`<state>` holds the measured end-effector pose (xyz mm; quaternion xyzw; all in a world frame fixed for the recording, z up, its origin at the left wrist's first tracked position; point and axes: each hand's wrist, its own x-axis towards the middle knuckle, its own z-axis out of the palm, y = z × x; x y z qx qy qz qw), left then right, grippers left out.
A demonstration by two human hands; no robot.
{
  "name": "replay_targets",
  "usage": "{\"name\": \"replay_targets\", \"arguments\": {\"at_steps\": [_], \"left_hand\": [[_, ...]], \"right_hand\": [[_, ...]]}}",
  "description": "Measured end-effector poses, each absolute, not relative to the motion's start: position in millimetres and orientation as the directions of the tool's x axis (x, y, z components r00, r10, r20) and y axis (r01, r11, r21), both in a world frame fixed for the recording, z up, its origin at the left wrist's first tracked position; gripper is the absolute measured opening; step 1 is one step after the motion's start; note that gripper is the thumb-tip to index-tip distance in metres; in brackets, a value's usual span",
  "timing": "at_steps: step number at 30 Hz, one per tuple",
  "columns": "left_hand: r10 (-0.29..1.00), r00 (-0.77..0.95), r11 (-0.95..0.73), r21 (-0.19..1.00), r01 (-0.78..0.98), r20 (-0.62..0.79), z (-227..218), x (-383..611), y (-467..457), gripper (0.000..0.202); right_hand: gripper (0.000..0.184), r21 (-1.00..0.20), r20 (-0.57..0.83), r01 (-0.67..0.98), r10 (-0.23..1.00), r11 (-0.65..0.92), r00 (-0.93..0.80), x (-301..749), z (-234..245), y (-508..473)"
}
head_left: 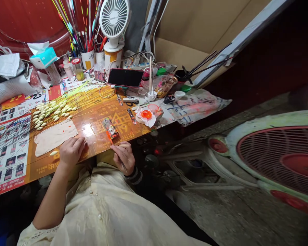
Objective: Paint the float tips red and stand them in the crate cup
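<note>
My right hand (pixel 124 158) is closed around a thin paintbrush (pixel 110 139) at the table's front edge. The brush's orange tip meets the near end of a small paint-smeared block (pixel 110 128). Further left, my left hand (pixel 72 150) rests over the edge with its fingers pressed together; whatever they pinch is hidden. Beside that wrist lies a single pale bud-shaped piece (pixel 53 153). A cream cloth (pixel 55 136) with small orange marks is spread just beyond. Many similar pale pieces on thin stems (pixel 51 112) lie behind it. Bright orange paint (pixel 146 114) sits in a dish on white tissue.
A phone (pixel 125 78) leans on a stand at the back, near a white desk fan (pixel 114 18) and cups of brushes (pixel 88 59). Tissues (pixel 44 58) and jars (pixel 78 69) line the back left. A large floor fan (pixel 274 157) stands on the right.
</note>
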<state>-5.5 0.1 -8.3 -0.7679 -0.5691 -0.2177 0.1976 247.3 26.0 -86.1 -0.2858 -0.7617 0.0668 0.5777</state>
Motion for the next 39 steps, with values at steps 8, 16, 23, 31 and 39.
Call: {"name": "replay_targets", "arguments": {"at_steps": [8,16,23,31,39], "left_hand": [[0.802,0.258,-0.268,-0.062,0.962,0.539,-10,-5,-3,0.017],[0.813,0.229,-0.275,0.006,0.961,0.536,-9,-3,-3,0.018],[0.798,0.244,-0.278,-0.022,0.960,0.551,-8,-2,-3,0.016],[0.762,0.278,-0.289,-0.077,0.954,0.584,-10,-4,-2,0.009],[0.754,0.281,-0.294,-0.077,0.953,0.594,-9,-4,-1,0.008]], "right_hand": [[0.055,-0.407,0.835,0.376,0.506,0.832,-0.217,236,-87,18],[0.057,-0.383,0.830,0.442,0.512,0.811,-0.221,232,-90,18],[0.057,-0.382,0.826,0.437,0.513,0.814,-0.233,231,-90,17],[0.055,-0.388,0.822,0.453,0.524,0.803,-0.224,231,-90,17],[0.058,-0.410,0.825,0.432,0.528,0.804,-0.200,231,-87,17]]}}
